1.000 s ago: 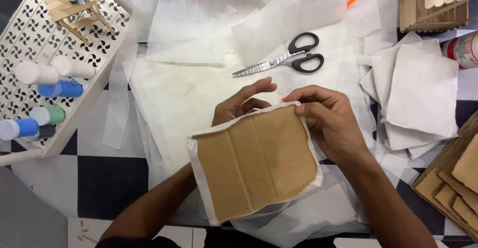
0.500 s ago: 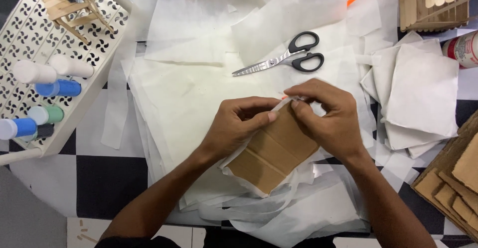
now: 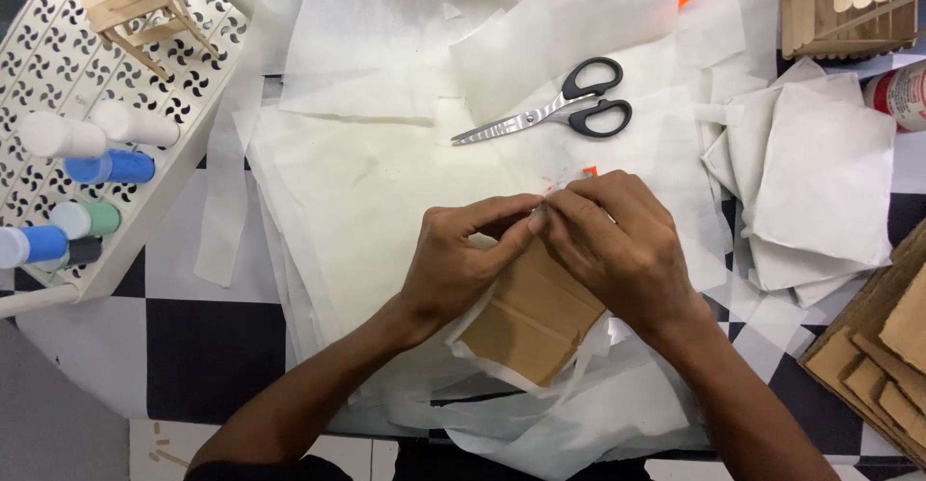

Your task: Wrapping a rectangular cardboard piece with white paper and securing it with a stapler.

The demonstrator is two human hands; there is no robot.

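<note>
At far left a white perforated tray (image 3: 183, 105) holds small paint bottles (image 3: 111, 166). At centre, left hand (image 3: 461, 264) and right hand (image 3: 617, 245) pinch, seemingly, the far edge of a brown paper-wrapped cardboard piece (image 3: 531, 322); black-handled scissors (image 3: 559, 107) lie beyond

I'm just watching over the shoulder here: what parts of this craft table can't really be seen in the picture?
- Head view: the cardboard piece is half hidden under both hands, left hand and right hand.
- What the fingertips pinch is too small to tell.
- The stick frame and the cardboard stack are cut off by the picture's edges.
</note>
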